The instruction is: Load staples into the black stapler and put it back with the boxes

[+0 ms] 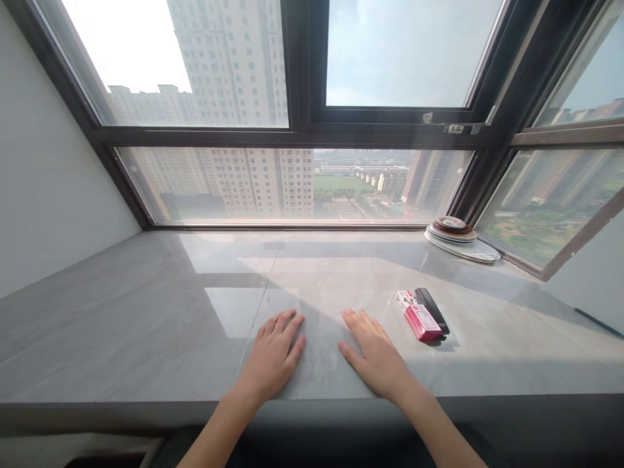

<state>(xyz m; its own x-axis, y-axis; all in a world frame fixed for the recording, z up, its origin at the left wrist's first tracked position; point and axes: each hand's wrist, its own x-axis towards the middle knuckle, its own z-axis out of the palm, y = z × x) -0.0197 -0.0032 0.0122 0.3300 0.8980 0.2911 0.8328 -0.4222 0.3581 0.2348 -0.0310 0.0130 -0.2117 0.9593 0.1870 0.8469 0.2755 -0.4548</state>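
My left hand (273, 354) rests palm down on the grey stone windowsill (146, 338), fingers stretched out and holding nothing. To its right, my right hand (373, 354) lies flat on the same surface, thumb apart from the fingers and nothing in its grasp. A small pink-and-white box (419, 317) lies a little to the right of my right hand, not touching it. Against the box's right side is a long black object (431, 309), whose kind I cannot make out.
In the far right corner stands a stack of plates (451, 233) on a larger pale flat piece (482, 252). A dark-framed window (297, 138) borders the sill at the back. A thin dark strip (598, 322) lies at the right edge. The sill's front edge (331, 399) runs beneath my wrists.
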